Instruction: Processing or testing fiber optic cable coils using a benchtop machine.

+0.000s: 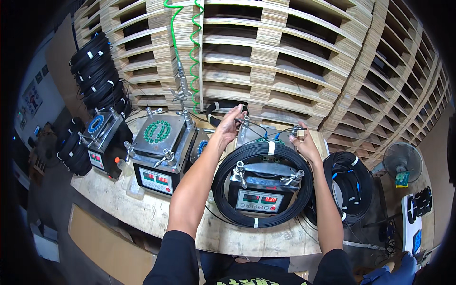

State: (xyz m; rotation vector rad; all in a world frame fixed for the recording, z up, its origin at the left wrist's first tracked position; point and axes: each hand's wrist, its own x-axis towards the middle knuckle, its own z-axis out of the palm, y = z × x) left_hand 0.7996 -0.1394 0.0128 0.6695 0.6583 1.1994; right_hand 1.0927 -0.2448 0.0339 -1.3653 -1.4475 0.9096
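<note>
A black coiled cable (255, 222) with white ties lies over the front of the right-hand polishing machine (259, 202), circling its lit display panel. Blue-and-green connectors (271, 137) sit at the back of its plate, with thin black leads running to them. At the machine's rear left corner, my left hand (229, 127) has its fingers closed around a metal clamp (245, 121). Across from it, my right hand (306, 145) grips the rear right clamp (297, 129). Both hands partly hide these clamps. Two front clamps (240, 167) stand inside the coil.
Two similar machines (159, 154) (100, 142) stand left on the wooden bench (209, 237). A bottle with an orange cap (124, 166) is between them. More black coils (354, 190) lie right and far left. Stacked pallets (270, 52) rise behind; a green air hose (175, 38) hangs down.
</note>
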